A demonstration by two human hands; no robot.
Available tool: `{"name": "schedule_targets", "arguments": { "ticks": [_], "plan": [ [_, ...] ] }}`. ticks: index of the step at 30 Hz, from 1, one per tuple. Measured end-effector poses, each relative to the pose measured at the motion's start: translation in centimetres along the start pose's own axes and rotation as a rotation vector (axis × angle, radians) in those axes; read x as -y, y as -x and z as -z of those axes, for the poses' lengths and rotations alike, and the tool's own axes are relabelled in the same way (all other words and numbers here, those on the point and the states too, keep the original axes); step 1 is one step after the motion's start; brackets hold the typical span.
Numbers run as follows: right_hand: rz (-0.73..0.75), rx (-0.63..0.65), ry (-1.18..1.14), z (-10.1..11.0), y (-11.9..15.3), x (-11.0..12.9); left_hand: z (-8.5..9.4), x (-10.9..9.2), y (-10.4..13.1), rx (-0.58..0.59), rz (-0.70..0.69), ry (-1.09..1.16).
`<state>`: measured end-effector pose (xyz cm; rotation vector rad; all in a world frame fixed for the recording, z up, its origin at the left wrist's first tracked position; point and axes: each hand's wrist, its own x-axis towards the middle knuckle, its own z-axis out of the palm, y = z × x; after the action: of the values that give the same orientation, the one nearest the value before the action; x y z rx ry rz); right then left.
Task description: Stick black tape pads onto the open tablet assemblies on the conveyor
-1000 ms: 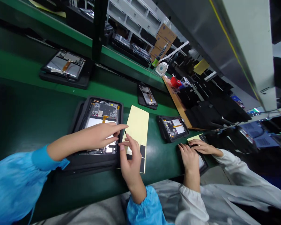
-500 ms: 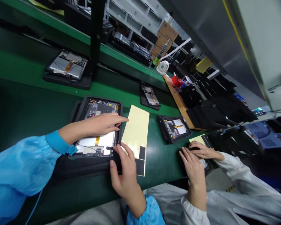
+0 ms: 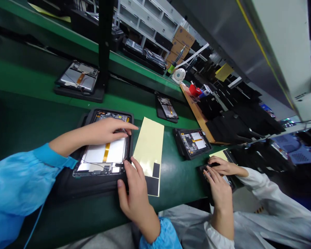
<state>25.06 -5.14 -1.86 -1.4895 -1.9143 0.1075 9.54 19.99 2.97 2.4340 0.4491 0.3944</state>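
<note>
An opened tablet (image 3: 94,155) lies in a black foam tray (image 3: 93,185) in front of me, its circuit board, silver battery and orange ribbon cable exposed. My left hand (image 3: 107,131) reaches across the tablet's upper half with the index finger stretched out; what lies under the palm is hidden. At the lower right edge of the tablet, my right hand (image 3: 137,190) rests its fingertips, with thumb and fingers apart. Just right of the tray is a pale yellow backing sheet (image 3: 150,143) carrying black adhesive pieces (image 3: 152,186) at its near end.
More opened tablets lie at the back left (image 3: 80,77), the back middle (image 3: 168,107) and the right (image 3: 194,141). A co-worker's hands (image 3: 219,183) work on another device at the right. A small white fan (image 3: 179,74) stands on the shelf behind.
My left hand has shifted slightly up and left over the tablet, uncovering more of the battery. My right hand stays at the lower right edge. The view has moved a little.
</note>
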Motion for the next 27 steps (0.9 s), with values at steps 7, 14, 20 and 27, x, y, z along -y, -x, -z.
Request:
{"name": "schedule_targets", "arguments": {
  "ticks": [7, 14, 20, 27],
  "plan": [
    [0.004, 0.0, -0.039, -0.3, -0.1, 0.0, -0.9, -1.4, 4.5, 0.04, 0.041, 0.132],
    [0.004, -0.067, -0.087, -0.6, -0.1, 0.1, -3.4, -2.3, 2.1, 0.156, -0.043, 0.139],
    [0.005, -0.059, -0.099, -0.5, -0.1, 0.1, -3.2, -1.4, 0.0, 0.174, -0.083, 0.109],
    [0.014, 0.005, -0.105, -0.3, -0.2, -0.1, -2.7, -1.3, 0.0, 0.101, -0.072, 0.071]
  ]
}}
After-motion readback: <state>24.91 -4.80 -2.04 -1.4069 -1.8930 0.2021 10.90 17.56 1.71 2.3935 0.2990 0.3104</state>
